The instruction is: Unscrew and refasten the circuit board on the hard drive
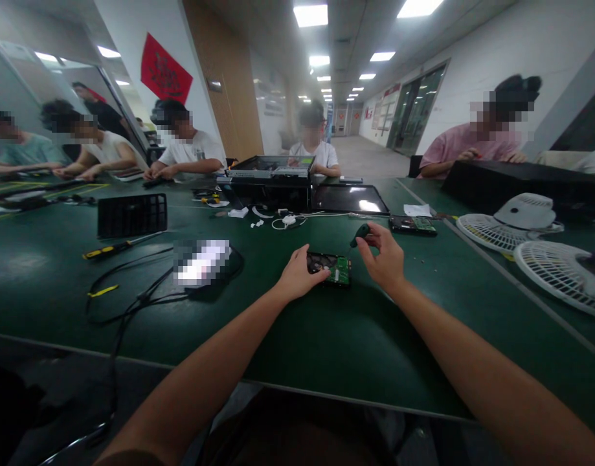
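A hard drive lies on the green table with its green circuit board facing up. My left hand grips its left side, thumb along the near edge and fingers at the far edge. Just right of the drive, my right hand pinches the dark green handle of a screwdriver between thumb and fingers. The thin shaft points down toward the drive's right far corner; whether the tip touches it I cannot tell. A second hard drive rests farther back on the right.
An opened black case and a dark glossy panel stand ahead. White fan parts lie right. To the left are a lit phone, black cables, a yellow-black screwdriver and a black slatted panel. Several people sit around the green table.
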Demonstrator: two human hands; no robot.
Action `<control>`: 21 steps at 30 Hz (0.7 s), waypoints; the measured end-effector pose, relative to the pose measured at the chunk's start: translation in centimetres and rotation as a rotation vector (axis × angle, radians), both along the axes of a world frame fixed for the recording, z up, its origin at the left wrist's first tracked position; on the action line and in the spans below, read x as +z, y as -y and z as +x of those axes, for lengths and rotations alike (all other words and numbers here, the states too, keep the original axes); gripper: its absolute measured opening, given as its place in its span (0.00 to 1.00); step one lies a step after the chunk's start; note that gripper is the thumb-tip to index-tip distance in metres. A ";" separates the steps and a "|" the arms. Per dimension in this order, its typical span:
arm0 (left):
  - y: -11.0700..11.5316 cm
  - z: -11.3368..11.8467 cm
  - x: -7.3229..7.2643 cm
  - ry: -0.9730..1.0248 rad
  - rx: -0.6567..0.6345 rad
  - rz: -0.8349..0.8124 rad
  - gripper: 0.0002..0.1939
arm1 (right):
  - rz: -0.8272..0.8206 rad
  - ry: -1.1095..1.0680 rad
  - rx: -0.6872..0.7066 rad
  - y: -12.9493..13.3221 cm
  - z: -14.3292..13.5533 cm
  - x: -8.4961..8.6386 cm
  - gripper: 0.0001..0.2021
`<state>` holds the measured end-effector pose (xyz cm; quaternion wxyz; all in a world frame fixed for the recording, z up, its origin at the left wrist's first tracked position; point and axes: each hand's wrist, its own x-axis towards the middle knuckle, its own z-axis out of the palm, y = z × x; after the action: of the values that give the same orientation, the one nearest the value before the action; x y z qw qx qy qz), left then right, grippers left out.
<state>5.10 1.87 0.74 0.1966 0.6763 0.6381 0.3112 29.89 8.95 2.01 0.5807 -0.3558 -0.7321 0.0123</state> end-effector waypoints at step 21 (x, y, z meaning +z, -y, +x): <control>0.0 -0.1 0.0 0.003 -0.008 -0.013 0.54 | -0.011 -0.036 -0.015 -0.4 -0.4 -0.3 0.23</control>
<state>4.97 1.85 0.72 0.2032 0.6772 0.6369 0.3073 29.53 9.37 1.68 0.5921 -0.3638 -0.7188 0.0184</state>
